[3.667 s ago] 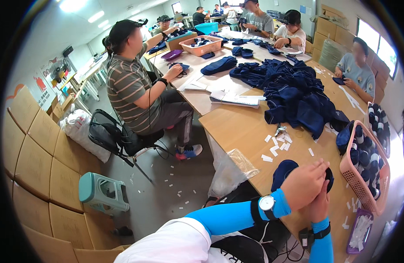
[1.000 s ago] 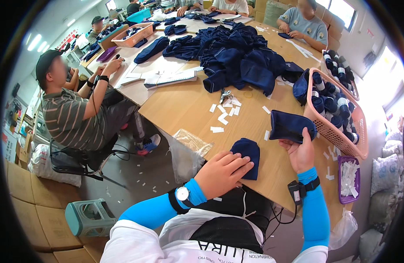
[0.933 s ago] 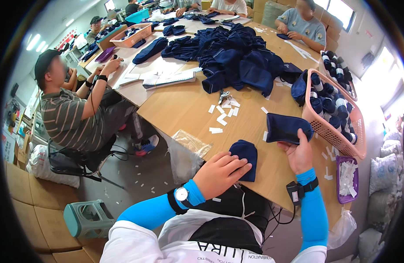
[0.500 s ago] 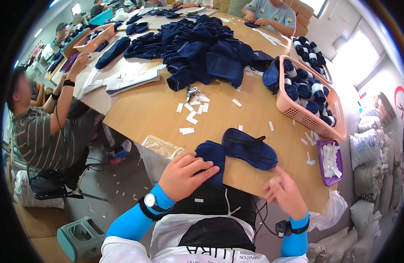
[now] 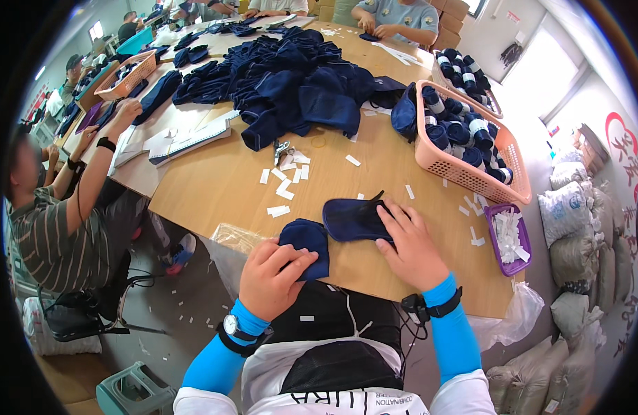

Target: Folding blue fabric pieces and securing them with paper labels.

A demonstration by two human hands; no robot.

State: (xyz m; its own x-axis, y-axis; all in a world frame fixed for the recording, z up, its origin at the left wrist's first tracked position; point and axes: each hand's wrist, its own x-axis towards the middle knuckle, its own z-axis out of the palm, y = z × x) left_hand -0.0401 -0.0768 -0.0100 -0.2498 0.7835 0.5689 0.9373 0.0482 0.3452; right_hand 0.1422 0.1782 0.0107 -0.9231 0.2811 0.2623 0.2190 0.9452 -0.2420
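Observation:
At the near table edge, a navy cloth piece with a rounded end lies under my left hand. The fingers of that hand are curled and closed on the cloth's left side. To its right is a navy eye mask with a dark strap, flat on the table. My right hand rests over the mask's right end, fingers stretched out and covering that part. Whether the thumb pinches the mask is hidden.
Beyond my hands are scattered white labels, metal snips and a heap of navy fabric. At right stand a pink basket of rolled navy pieces and a purple tray of labels. A co-worker sits at left.
My right hand has moved up and left from beside the eye mask onto its right end. My left hand stays on the cloth piece. The view has shifted slightly.

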